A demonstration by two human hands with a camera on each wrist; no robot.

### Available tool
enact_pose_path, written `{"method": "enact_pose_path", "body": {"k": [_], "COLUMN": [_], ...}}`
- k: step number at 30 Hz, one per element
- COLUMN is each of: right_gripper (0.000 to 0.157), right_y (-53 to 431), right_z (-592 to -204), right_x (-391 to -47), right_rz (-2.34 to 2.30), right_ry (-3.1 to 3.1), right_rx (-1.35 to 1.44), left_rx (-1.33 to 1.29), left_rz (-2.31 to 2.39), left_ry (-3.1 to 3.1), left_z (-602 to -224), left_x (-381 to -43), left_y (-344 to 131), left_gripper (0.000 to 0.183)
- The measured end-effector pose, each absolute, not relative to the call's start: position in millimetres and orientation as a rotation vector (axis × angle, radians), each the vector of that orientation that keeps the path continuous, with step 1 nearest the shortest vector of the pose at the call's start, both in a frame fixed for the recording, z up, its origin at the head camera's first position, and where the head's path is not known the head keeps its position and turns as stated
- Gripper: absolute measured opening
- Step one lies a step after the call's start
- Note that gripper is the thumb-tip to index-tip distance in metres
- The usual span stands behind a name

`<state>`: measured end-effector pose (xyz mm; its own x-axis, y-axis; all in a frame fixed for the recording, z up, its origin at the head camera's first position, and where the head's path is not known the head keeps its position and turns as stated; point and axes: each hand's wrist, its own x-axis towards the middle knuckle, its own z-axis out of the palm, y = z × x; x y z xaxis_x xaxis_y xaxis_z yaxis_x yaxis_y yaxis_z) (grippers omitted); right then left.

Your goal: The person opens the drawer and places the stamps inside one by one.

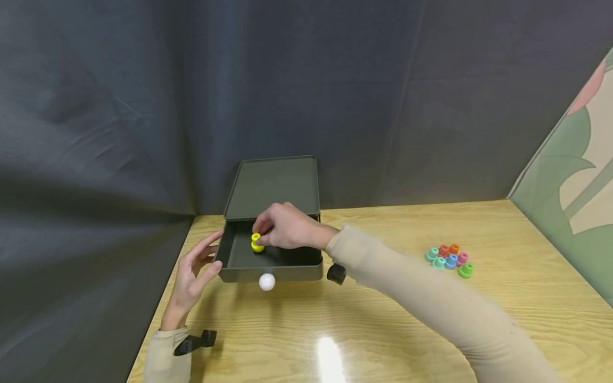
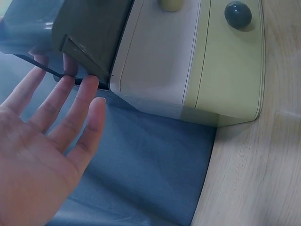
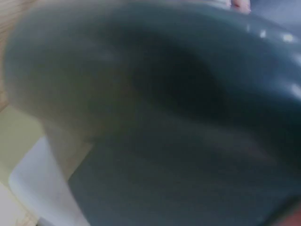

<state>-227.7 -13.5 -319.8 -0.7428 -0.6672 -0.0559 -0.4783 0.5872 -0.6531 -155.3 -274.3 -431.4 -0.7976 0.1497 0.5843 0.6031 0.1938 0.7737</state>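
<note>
A dark grey drawer (image 1: 275, 274) with a round white knob (image 1: 266, 282) is pulled out of a small cabinet (image 1: 278, 186). My right hand (image 1: 289, 227) reaches down into the drawer and pinches a yellow flanged peg (image 1: 257, 243) between thumb and fingers, close over the drawer floor. My left hand (image 1: 191, 276) is at the drawer's left side, fingers spread and fairly straight. In the left wrist view the left fingertips (image 2: 89, 82) meet the dark drawer's edge. The right wrist view is mostly filled by a blurred dark surface, and the peg is hidden there.
Several flanged pegs (image 1: 451, 260) in teal, red, orange, blue, pink and green stand on the wooden table (image 1: 383, 319) at the right. Below the dark drawer, the cabinet has a white drawer (image 2: 155, 52) and a yellow-green drawer (image 2: 230, 70). A dark curtain (image 1: 364, 106) hangs behind.
</note>
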Motion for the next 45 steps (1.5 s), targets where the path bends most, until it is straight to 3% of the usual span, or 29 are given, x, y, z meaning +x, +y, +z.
{"method": "enact_pose_path", "body": {"k": [11, 22, 35, 45], "right_gripper": [0.020, 0.027, 0.026, 0.024], "right_y": [-16, -1, 74, 146], "right_z": [-331, -321, -295, -306], "right_x": [-228, -228, -214, -188], "right_rz": [-0.960, -1.062, -1.427, -1.645], "right_ry": [2.503, 2.468, 2.527, 2.698], "right_rx": [-0.985, -0.975, -0.845, -0.614], "left_rx": [-0.751, -0.752, -0.767, -0.756], "left_rz": [-1.643, -1.665, -1.692, -1.726], "left_ry": [-2.074, -2.077, -2.074, -2.033], "left_z": [-430, -430, -427, -431], "left_x": [-158, -158, -156, -154], "left_y": [-275, -274, -272, -273], "left_gripper": [0.059, 0.059, 0.059, 0.060]}}
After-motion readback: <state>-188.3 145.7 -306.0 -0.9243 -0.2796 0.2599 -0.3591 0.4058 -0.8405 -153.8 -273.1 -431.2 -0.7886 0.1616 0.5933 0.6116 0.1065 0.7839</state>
